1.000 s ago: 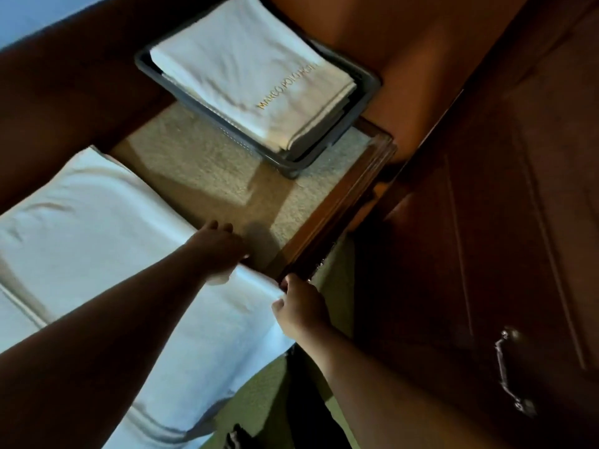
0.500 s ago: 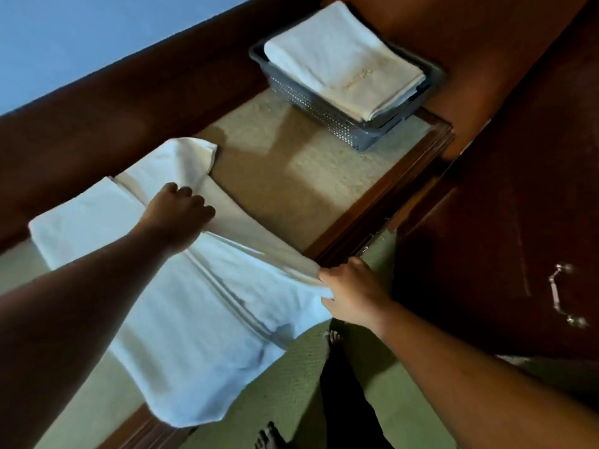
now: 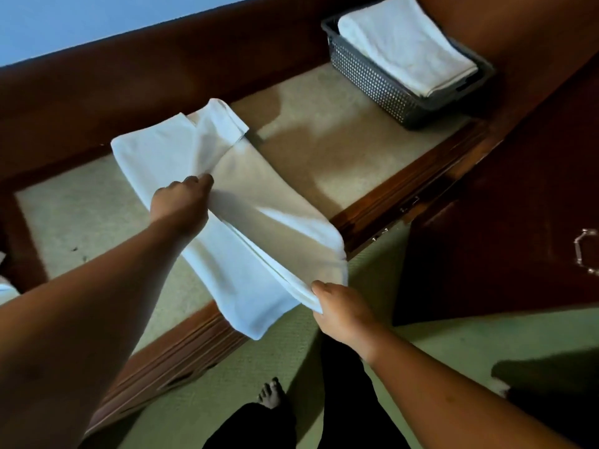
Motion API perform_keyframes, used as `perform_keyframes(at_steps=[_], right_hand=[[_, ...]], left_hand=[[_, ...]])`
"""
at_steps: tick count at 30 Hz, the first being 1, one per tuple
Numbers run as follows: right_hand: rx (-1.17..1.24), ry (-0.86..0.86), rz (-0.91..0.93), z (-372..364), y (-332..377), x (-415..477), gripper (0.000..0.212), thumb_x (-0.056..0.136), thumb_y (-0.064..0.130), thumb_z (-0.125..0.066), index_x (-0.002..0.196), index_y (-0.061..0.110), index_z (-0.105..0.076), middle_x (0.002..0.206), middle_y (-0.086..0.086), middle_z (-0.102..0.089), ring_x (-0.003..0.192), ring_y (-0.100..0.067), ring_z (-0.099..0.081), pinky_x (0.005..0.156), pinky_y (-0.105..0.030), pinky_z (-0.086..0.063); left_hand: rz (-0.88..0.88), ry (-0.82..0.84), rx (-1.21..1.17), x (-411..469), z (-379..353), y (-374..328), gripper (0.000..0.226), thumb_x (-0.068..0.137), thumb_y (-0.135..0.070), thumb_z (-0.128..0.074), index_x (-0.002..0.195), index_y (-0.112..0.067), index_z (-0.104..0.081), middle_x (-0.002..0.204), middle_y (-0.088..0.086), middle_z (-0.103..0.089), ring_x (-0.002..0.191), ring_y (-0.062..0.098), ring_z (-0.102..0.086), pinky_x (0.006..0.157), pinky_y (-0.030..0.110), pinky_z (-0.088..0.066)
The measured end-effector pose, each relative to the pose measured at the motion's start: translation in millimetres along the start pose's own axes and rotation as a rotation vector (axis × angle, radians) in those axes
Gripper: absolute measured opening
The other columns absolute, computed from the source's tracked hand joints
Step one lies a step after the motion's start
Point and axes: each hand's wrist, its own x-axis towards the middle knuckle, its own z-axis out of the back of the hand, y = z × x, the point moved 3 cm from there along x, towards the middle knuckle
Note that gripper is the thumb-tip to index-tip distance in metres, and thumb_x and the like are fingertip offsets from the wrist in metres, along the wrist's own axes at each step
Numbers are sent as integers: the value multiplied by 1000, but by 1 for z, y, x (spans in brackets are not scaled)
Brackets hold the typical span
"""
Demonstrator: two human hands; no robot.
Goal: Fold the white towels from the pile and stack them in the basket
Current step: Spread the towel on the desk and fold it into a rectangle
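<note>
Towel (image 3: 259,234) lies diagonally across the middle of the frame, half-folded on the bench (image 3: 324,147). Its near end hangs over the wooden front edge at lower centre and its far corner is flipped back on itself at upper centre. Your left hand (image 3: 180,205) has its fingers (image 3: 197,183) curled round a bunched fold mid-towel. Your right hand (image 3: 343,311) pinches the layered near edge at lower centre, fingers (image 3: 324,291) closed on it. Likely trouble: that pinch seems to hold several edges at once, so if one layer slips out the fold will probably come out uneven. If you fold over the flipped corner without flattening it, it will probably end up as a lump inside. Your left grip is gathering cloth rather than laying it flat, so expect creases if you press down from here. The overhanging end is the other risk: loosen either hand and its weight could drag the towel off the bench to the floor (image 3: 470,345). The basket (image 3: 366,76) sits upper right, well apart from the towel. The folded towels (image 3: 405,47) in it already rise above the rim, so a bulky or crooked fold may sit tilted or slide off. The carry across could also let a loose fold open. There's a white scrap at the left edge; can't tell if it's the pile.
</note>
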Motion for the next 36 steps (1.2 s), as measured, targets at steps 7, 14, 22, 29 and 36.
perform_keyframes(at_steps=[7, 14, 22, 29, 36], right_hand=[[48, 163, 74, -36, 56, -8, 18, 89, 21, -63, 104, 17, -54, 105, -5, -67, 93, -32, -67, 72, -37, -51], [133, 571, 251, -39, 77, 8, 26, 96, 17, -57, 121, 23, -59, 119, -4, -61, 103, -27, -61, 79, -33, -46], [-31, -2, 340, 30, 38, 92, 27, 76, 15, -61, 102, 22, -59, 100, -1, -55, 87, -26, -57, 67, -40, -51], [-193, 123, 439, 59, 3, 167, 64, 65, 40, -77, 124, 23, -61, 130, -6, -61, 119, -28, -62, 94, -46, -53], [-239, 320, 529, 85, 9, 238, 70, 97, 42, -43, 159, 20, -17, 168, -5, -3, 155, -22, 3, 122, -46, 0]], left_hand=[[29, 19, 1, -23, -16, 36, 27, 79, -4, -55, 101, -17, -48, 102, 15, -63, 90, 40, -62, 68, 38, -39], [169, 251, 168, -51, -38, 58, 36, 88, -14, -54, 124, -17, -58, 124, 10, -59, 116, 36, -50, 96, 46, -39], [371, 194, -299, -61, -40, 9, 31, 95, -25, -54, 125, -17, -56, 131, 9, -52, 117, 34, -50, 99, 47, -37], [302, 136, -302, -78, -52, -22, 34, 80, -24, -74, 114, -20, -66, 119, 3, -59, 104, 32, -60, 89, 48, -49], [431, 154, -252, -57, -37, -27, 44, 76, -28, -78, 117, -22, -65, 125, 2, -62, 108, 29, -63, 87, 46, -52]])
